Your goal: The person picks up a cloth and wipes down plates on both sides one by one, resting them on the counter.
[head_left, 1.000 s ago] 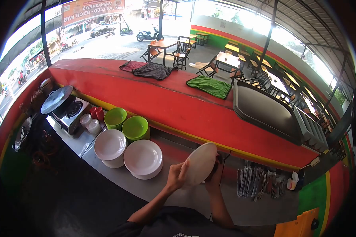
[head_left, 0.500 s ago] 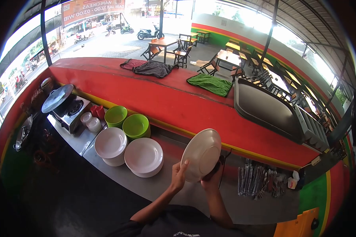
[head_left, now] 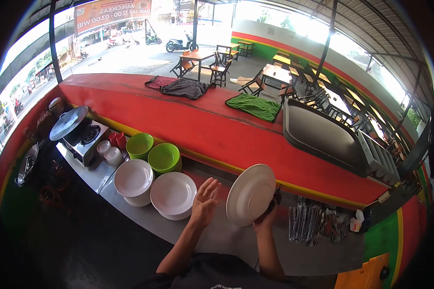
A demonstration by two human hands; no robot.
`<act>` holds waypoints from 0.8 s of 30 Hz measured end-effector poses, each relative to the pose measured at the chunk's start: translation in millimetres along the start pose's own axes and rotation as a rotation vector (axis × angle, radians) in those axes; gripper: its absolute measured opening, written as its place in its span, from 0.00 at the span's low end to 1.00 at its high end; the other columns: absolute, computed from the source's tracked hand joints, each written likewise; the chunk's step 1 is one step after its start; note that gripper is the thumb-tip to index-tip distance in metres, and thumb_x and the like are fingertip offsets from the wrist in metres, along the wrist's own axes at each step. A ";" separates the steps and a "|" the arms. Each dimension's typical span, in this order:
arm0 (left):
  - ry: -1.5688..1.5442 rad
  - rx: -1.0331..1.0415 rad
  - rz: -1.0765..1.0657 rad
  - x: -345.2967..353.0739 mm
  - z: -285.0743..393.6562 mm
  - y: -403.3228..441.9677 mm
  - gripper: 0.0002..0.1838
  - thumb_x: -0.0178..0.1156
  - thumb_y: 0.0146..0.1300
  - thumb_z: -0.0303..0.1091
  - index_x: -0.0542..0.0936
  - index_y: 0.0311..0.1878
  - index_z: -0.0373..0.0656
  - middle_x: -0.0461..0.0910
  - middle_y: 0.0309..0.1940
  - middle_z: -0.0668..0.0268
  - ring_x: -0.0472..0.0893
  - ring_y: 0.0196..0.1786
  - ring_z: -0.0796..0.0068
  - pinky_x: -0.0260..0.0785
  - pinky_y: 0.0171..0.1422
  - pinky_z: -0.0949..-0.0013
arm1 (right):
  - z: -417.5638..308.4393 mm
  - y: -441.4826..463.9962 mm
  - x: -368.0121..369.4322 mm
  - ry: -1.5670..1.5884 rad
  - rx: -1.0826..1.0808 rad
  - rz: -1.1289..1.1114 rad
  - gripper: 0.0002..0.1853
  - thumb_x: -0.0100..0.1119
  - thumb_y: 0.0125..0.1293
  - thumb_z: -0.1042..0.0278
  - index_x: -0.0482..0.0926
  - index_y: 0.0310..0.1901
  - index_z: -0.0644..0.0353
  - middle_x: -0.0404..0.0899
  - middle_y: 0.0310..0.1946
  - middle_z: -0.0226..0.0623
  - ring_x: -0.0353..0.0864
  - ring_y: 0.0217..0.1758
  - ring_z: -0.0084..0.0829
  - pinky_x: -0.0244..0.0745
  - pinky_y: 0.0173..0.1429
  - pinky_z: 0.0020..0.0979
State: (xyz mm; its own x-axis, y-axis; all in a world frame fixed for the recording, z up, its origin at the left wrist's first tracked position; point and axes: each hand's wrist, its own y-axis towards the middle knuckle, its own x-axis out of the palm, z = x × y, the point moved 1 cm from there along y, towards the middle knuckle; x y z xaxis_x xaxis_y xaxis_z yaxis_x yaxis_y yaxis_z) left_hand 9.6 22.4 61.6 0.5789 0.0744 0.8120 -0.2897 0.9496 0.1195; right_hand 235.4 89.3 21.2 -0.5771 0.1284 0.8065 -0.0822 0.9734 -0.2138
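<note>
A white plate (head_left: pixel 250 195) is held tilted up on its edge above the steel counter, its face towards me. My right hand (head_left: pixel 266 219) grips its lower right rim, partly hidden behind it; something dark, perhaps a cloth, shows between that hand and the plate. My left hand (head_left: pixel 205 204) is off the plate, fingers stretched out and apart, with nothing in it. Just left of that hand stands a stack of white plates (head_left: pixel 173 193), and beside it a second white stack (head_left: pixel 133 178). Green bowls (head_left: pixel 164 158) are stacked behind them.
A red ledge (head_left: pixel 202 130) runs behind the steel counter (head_left: pixel 217 241), bearing a green cloth (head_left: pixel 253 107), dark cloths (head_left: pixel 185 88) and black trays (head_left: pixel 323 137). Bundled cutlery (head_left: pixel 316 223) lies right. A stove (head_left: pixel 87 137), white cups (head_left: pixel 113 156) and red cups (head_left: pixel 117 140) stand left.
My left hand has let go of the plate's left rim and moved left, fingers spreading. The plate, still in my right hand, has shifted slightly right and down.
</note>
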 end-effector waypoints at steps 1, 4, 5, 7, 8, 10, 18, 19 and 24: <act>0.021 -0.036 0.006 2.7 -1.1 -2.1 0.34 0.62 0.60 0.12 0.69 0.71 0.38 0.69 0.71 0.58 0.69 0.75 0.60 0.66 0.78 0.64 | 2.0 3.3 -3.4 -0.007 -0.018 0.002 0.25 0.51 0.75 0.45 0.68 0.68 0.44 0.73 0.65 0.26 0.71 0.72 0.30 0.68 0.73 0.39; 0.040 -0.096 0.062 7.1 -7.7 -4.3 0.31 0.60 0.60 0.09 0.72 0.68 0.37 0.71 0.69 0.57 0.71 0.74 0.60 0.69 0.75 0.63 | 7.9 7.5 -9.8 -0.061 -0.071 0.026 0.26 0.52 0.74 0.45 0.68 0.69 0.45 0.74 0.64 0.26 0.71 0.71 0.31 0.68 0.73 0.39; 0.054 -0.095 0.078 0.0 -15.3 -2.1 0.30 0.60 0.61 0.09 0.73 0.67 0.38 0.72 0.69 0.57 0.72 0.73 0.61 0.70 0.74 0.63 | 8.9 3.2 -3.9 -0.100 -0.087 0.042 0.28 0.53 0.73 0.43 0.69 0.69 0.45 0.74 0.65 0.27 0.72 0.71 0.31 0.67 0.73 0.39; 0.048 -0.098 0.097 -8.5 -23.3 -0.8 0.27 0.60 0.61 0.09 0.74 0.63 0.38 0.74 0.67 0.58 0.75 0.70 0.62 0.73 0.72 0.63 | 9.3 0.9 -1.9 -0.148 -0.101 0.049 0.29 0.53 0.72 0.42 0.69 0.70 0.45 0.74 0.65 0.28 0.71 0.71 0.32 0.66 0.74 0.39; 0.030 -0.101 0.099 -11.2 -24.8 -0.9 0.25 0.60 0.62 0.09 0.75 0.60 0.39 0.75 0.66 0.58 0.76 0.69 0.63 0.74 0.70 0.64 | 9.6 1.7 -4.1 -0.156 -0.098 0.039 0.29 0.53 0.72 0.43 0.69 0.70 0.45 0.74 0.65 0.28 0.71 0.71 0.32 0.66 0.74 0.39; 0.016 -0.093 0.104 -13.5 -25.2 -0.1 0.22 0.60 0.61 0.09 0.76 0.56 0.40 0.77 0.64 0.58 0.78 0.66 0.65 0.76 0.67 0.65 | 8.8 -0.9 0.1 -0.167 -0.091 0.047 0.29 0.53 0.73 0.45 0.69 0.70 0.45 0.74 0.65 0.28 0.71 0.71 0.32 0.65 0.74 0.38; -0.050 0.005 0.089 -21.6 -21.2 3.5 0.20 0.58 0.60 0.06 0.76 0.48 0.44 0.79 0.60 0.58 0.81 0.62 0.69 0.80 0.58 0.73 | 8.4 2.8 -2.8 -0.095 -0.061 0.063 0.26 0.57 0.72 0.53 0.69 0.69 0.48 0.74 0.62 0.30 0.74 0.68 0.31 0.71 0.70 0.38; -0.047 0.005 0.083 -23.8 -21.0 3.6 0.20 0.57 0.59 0.06 0.76 0.47 0.44 0.79 0.60 0.58 0.81 0.63 0.69 0.80 0.58 0.73 | 8.4 2.8 -2.4 -0.102 -0.058 0.066 0.26 0.57 0.72 0.53 0.69 0.68 0.48 0.74 0.62 0.30 0.74 0.68 0.31 0.71 0.70 0.38; -0.074 0.002 0.100 -26.7 -21.3 4.6 0.24 0.53 0.56 0.02 0.74 0.47 0.43 0.78 0.61 0.57 0.79 0.66 0.68 0.79 0.62 0.74 | 6.6 -1.3 6.5 -0.130 -0.088 0.078 0.25 0.57 0.72 0.53 0.70 0.67 0.51 0.75 0.61 0.30 0.74 0.67 0.30 0.70 0.70 0.37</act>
State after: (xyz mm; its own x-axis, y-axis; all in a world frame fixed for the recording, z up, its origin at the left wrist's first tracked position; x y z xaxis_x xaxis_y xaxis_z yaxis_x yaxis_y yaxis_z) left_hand 9.0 31.3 28.2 0.4892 0.1463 0.8598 -0.3449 0.9379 0.0366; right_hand 226.4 87.6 23.0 -0.6797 0.1838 0.7101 0.0350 0.9751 -0.2190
